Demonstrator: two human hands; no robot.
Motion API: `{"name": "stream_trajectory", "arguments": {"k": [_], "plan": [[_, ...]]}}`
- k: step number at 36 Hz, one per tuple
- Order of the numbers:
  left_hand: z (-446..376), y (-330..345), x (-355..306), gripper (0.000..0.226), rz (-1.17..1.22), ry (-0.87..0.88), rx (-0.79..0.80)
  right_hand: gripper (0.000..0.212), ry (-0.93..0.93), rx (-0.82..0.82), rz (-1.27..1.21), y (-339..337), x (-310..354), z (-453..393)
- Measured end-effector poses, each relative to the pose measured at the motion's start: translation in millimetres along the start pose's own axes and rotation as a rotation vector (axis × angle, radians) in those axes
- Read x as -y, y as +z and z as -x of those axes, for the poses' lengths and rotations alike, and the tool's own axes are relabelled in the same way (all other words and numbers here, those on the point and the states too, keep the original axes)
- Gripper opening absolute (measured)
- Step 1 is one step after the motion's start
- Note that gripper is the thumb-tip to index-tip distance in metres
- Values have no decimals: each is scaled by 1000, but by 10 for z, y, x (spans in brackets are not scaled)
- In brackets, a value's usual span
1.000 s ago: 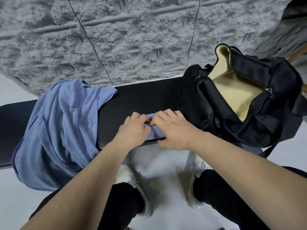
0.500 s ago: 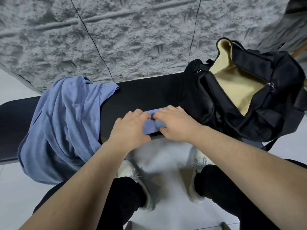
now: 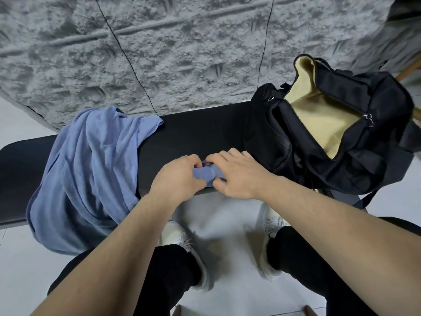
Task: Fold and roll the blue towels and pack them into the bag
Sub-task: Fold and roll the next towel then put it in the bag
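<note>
At the counter's (image 3: 193, 135) near edge, both hands' fingers (image 3: 230, 156) curled round one small rolled blue towel (image 3: 205, 175); one loose towel (image 3: 91, 167) lay left, one open bag (image 3: 330, 137) right.

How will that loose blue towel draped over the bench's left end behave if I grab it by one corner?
The loose blue towel will probably go limp and trail: it lies in soft folds and hangs over the bench edge. It looks thin, so likely light. The hanging part may pull the rest off if nudged forward.
</note>
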State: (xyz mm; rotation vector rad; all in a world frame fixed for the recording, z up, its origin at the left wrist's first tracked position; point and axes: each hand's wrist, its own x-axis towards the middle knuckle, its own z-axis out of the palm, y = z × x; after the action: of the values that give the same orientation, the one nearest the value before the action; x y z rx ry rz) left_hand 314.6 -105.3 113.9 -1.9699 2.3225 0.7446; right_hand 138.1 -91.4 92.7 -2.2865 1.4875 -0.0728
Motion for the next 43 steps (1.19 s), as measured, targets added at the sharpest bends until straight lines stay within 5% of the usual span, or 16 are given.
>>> {"name": "stream_trajectory", "arguments": {"k": [6, 18, 25, 29, 43], "plan": [[-58, -22, 21, 11, 42, -57, 34, 39, -45, -155, -7, -66, -43, -11], [-133, 43, -17, 43, -106, -138, 45, 52, 17, -35, 30, -35, -37, -105], [-31, 72, 17, 31, -96, -38, -256, 41, 65, -29, 54, -14, -16, -213], [-17, 39, 34, 18, -173, -20, -354, 62, 65, -23, 122, -3, -4, -218], [81, 7, 58, 30, 185, -169, -263, 39, 134, -114, 91, -7, 152, -190]]}}
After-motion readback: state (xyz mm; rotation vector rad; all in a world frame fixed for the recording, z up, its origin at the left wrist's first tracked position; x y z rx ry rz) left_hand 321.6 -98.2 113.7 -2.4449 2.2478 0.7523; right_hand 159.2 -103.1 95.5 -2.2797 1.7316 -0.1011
